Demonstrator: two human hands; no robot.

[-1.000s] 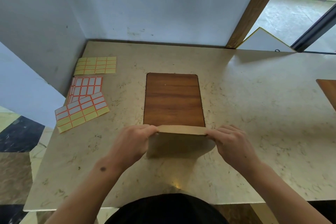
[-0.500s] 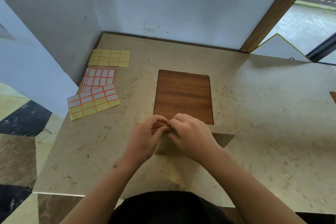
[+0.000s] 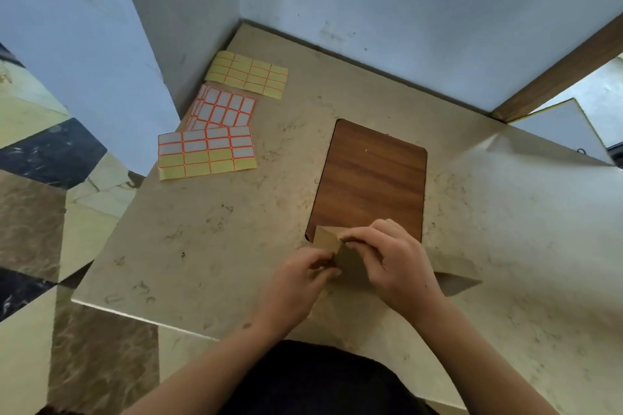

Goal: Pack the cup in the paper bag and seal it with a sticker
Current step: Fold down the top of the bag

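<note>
Pinching the paper bag [image 3: 350,261], left hand [image 3: 296,283] and right hand [image 3: 394,263] fold its top corner, likely readying the seal.

The desk [image 3: 215,246] is a matt, beige, stone-like slab with faint darker mottling, and set into it is a smooth panel [image 3: 371,185] with brown wood grain. The paper bag [image 3: 328,239] is plain matt brown kraft paper, creased where it folds. The sticker sheets [image 3: 207,157] are thin paper, yellow and white with orange borders.
</note>
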